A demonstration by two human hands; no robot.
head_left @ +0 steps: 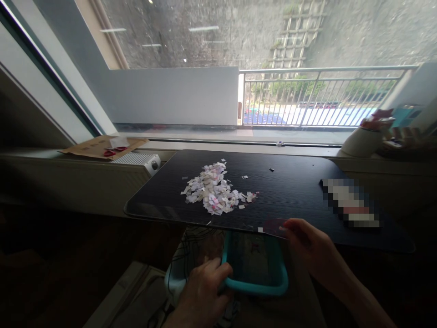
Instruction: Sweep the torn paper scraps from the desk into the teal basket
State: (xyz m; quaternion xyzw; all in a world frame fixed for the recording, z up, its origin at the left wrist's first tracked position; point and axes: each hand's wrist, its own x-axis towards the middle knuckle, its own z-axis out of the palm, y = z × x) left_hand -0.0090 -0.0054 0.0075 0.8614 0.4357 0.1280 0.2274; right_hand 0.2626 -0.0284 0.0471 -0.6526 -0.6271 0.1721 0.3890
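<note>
My left hand (208, 291) grips the near left rim of a teal-edged plastic container (254, 288), held below the front edge of the black table. The inside of the container is dark, and its contents are hard to make out. My right hand (309, 246) is at the table's front edge, its fingertips pinched together. A thin, reddish see-through patch (271, 224) lies by those fingertips; its kind is unclear. Between the hands and the window is a loose pile of small cut paper pieces (215, 189). One white scrap (260, 230) rests at the table edge.
A pixelated flat object (350, 205) lies on the right of the black table (290, 187). Red-handled scissors (116, 150) sit on a brown paper bag (90, 148) at left, beside a radiator (138, 160). A white vase-like object (362, 140) stands by the window.
</note>
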